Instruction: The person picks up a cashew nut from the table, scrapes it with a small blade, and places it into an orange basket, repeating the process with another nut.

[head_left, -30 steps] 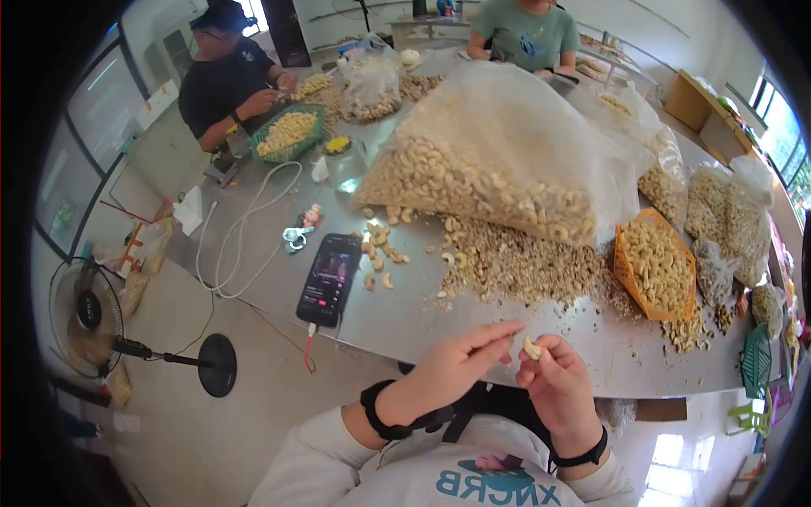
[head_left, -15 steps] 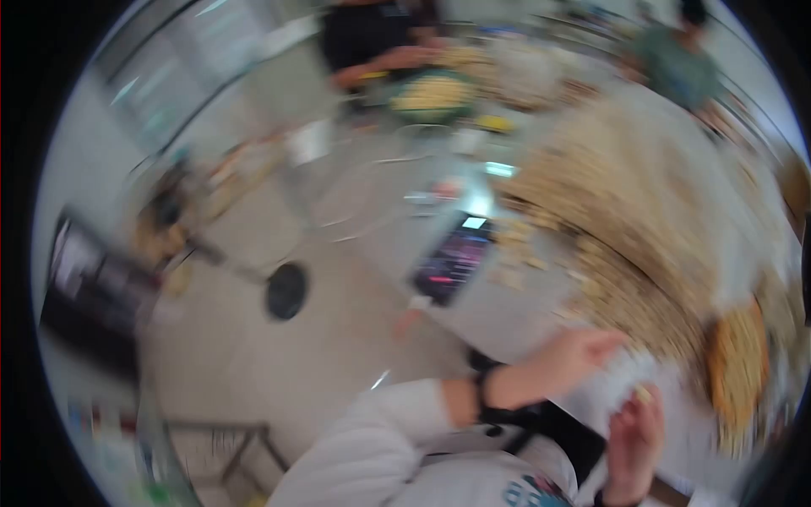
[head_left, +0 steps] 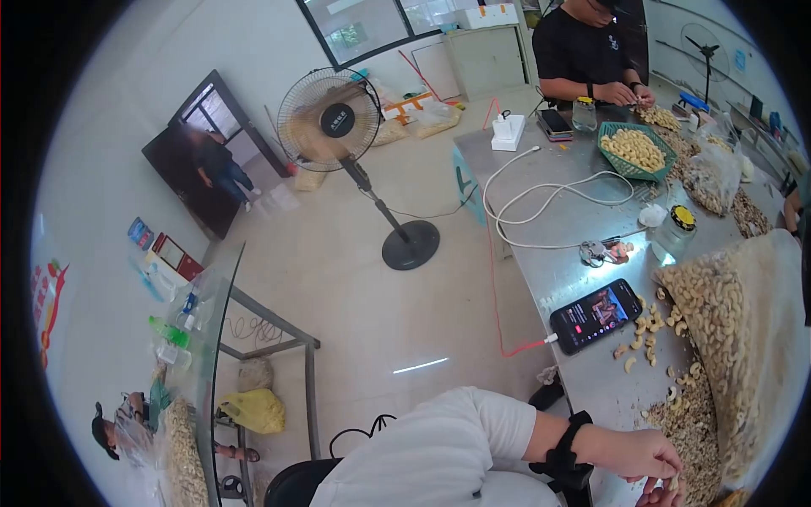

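My left hand [head_left: 644,455] is bent at the wrist over the table's near edge, its fingers closed in a pinch. Close below it, partly cut off by the bottom of the view, my right hand [head_left: 661,495] has its fingertips closed too. Between the two hands shows a small pale piece that looks like a cashew nut [head_left: 673,484]; the fingers partly hide it. Beside them lies a heap of brown nut skins and crumbs [head_left: 686,414]. Loose cashews [head_left: 650,325] are scattered farther up, against a large clear bag of cashews [head_left: 718,313].
A phone [head_left: 596,316] on a red charging cable lies on the metal table [head_left: 541,211]. Beyond it are keys [head_left: 606,252], a yellow-lidded jar [head_left: 674,232] and a green basket [head_left: 672,169] of cashews. A co-worker [head_left: 583,51] handles small pieces opposite. A standing fan [head_left: 338,120] is on the floor.
My view has swung and sharpened from blur. My hands, apart earlier with a pale piece at the right fingertips, are now together, lower in view.
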{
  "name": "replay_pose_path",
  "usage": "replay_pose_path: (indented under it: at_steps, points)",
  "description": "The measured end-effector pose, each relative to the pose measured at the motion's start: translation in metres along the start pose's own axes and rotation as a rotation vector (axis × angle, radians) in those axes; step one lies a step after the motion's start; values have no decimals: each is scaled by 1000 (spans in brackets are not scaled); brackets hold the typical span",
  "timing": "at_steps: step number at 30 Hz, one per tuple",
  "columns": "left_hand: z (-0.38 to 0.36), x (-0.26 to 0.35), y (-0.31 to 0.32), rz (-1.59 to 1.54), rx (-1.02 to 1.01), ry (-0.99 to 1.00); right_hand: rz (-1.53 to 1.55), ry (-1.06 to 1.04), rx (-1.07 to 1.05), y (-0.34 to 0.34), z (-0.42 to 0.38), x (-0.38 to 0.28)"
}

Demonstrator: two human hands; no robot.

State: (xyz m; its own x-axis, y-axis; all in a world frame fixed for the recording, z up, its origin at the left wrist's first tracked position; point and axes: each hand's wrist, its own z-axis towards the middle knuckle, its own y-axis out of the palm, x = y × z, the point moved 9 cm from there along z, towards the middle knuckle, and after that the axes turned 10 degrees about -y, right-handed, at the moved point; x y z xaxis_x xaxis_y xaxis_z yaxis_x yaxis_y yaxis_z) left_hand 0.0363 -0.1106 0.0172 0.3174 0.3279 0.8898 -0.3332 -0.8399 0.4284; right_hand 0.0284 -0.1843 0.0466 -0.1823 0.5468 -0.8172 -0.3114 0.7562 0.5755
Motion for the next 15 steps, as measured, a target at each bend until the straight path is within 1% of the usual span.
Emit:
replay_pose_path:
  at_steps: [2,4,7,11,13,15]
  points:
    - [0,5,0,4,-11,26,-3,4,-61,-4,3,3]
    - [-3,8,0,10,-13,33,-9,17,-56,-6,5,6]
    - [-4,6,-5,-14,56,29,-20,13,-53,-13,6,10]
    - [-3,8,1,-39,-15,15,-20,6,-31,-16,5,7]
    - [-11,17,7,-61,-73,-4,11,29,-11,-13,4,6]
    - [-12,17,9,-60,-83,-46,52,53,-11,-15,3,8]
